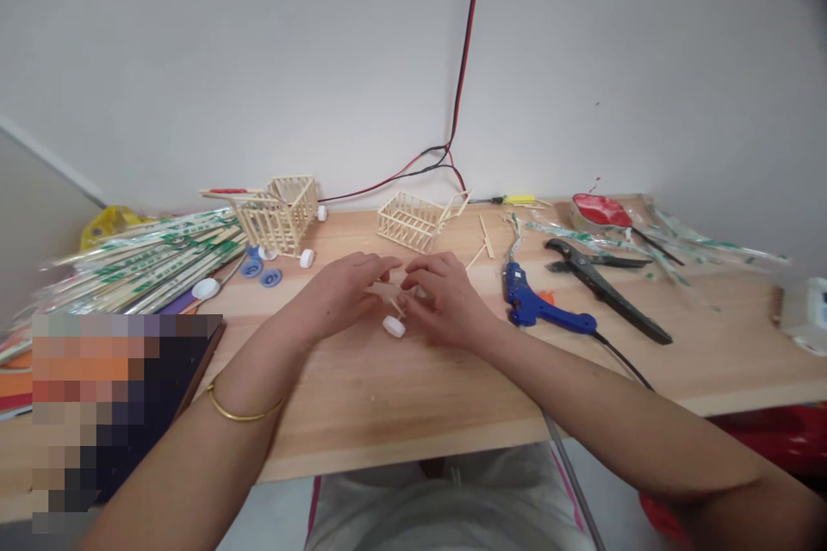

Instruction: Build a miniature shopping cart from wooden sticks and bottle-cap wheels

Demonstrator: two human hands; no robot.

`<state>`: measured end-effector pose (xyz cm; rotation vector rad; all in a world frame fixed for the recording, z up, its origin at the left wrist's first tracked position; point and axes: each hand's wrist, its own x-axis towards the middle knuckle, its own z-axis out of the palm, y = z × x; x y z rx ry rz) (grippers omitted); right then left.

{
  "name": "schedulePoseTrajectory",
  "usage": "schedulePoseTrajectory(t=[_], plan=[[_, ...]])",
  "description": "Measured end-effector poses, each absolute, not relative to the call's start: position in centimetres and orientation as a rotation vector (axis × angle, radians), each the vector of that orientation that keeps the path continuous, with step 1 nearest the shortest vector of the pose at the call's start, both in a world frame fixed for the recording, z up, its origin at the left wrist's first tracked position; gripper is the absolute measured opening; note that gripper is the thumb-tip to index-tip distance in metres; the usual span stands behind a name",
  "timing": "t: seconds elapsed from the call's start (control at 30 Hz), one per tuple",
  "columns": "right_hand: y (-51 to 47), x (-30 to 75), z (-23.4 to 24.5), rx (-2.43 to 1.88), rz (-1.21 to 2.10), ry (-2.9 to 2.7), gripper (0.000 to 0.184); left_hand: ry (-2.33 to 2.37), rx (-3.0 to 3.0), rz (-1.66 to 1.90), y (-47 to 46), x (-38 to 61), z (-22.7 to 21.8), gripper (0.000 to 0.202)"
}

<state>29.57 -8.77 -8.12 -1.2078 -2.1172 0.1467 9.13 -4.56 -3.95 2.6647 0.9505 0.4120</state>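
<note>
Low over the middle of the table, my left hand (347,296) and my right hand (442,300) meet with bent fingers around a small wooden stick piece (388,291). A round white cap (394,326) sits at its near end like a wheel. My fingers hide much of the piece. Just behind my hands stands a small stick basket (411,222) with slatted sides. To the left is a miniature stick shopping cart (276,215) with white cap wheels and a red-wrapped handle.
Blue caps (270,277) lie near the cart, beside wrapped chopsticks (161,267). On the right are a blue glue gun (543,306), black-handled cutters (600,288), a red dish (600,211) and plastic wrappers. Loose sticks (486,237) and a yellow-handled screwdriver (519,200) lie behind.
</note>
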Motion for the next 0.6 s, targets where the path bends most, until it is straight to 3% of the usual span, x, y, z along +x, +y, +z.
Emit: schedulePoseTrajectory(t=[0.17,0.6], plan=[[-9.07,29.51,-7.73,-1.231,0.168,-2.119,0.037,0.946,2.683,0.381,-4.58,9.07,-4.04,0.051],[-9.12,29.4,-7.7,-1.227,0.19,-2.109,0.021,0.922,2.674,0.419,-4.88,9.21,-3.82,0.054]])
